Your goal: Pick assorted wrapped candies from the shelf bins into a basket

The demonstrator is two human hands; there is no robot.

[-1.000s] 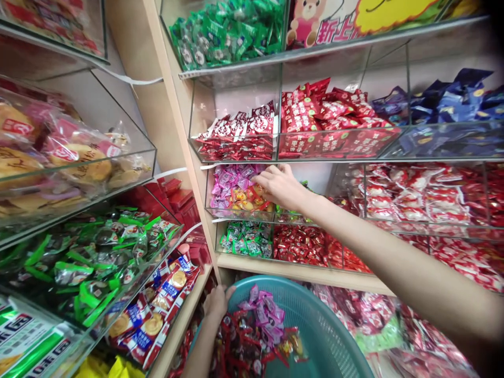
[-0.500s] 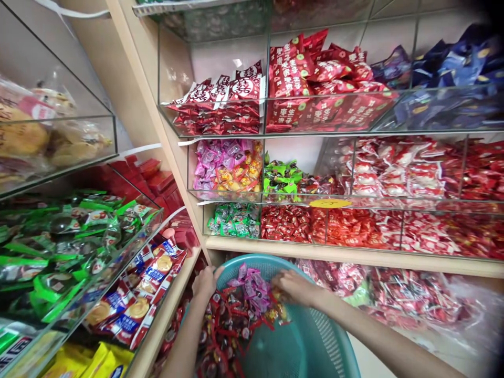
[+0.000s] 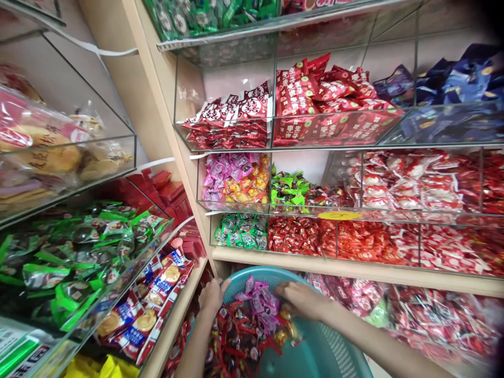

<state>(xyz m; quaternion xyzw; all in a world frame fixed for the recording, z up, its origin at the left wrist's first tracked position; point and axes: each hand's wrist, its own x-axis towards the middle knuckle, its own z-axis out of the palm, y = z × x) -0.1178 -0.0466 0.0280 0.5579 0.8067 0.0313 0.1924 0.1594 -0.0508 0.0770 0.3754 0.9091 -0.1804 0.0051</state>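
A teal plastic basket [image 3: 334,344] stands low in front of me, tilted, its perforated wall facing me. My left hand [image 3: 212,295] is closed over the basket's left rim. Inside lie many red and dark wrapped candies [image 3: 236,336], with a cluster of purple-wrapped candies [image 3: 262,305] on top toward the back. My right hand [image 3: 297,298] reaches in from the right, fingers curled down on yellow-wrapped candies [image 3: 286,323] beside the purple ones. Its fingertips are partly hidden.
Wooden shelves with clear bins of snacks rise behind the basket, their lowest board [image 3: 354,268] close above its rim. Bagged red candies [image 3: 441,320] lie below at right. On the left, angled bins hold green packets [image 3: 79,252] and blue-red biscuit packs [image 3: 145,310].
My view has shifted, so shelves and basket sit lower and a little to the right. My left hand stays on the rim; my right hand stays at the yellow-wrapped candies.
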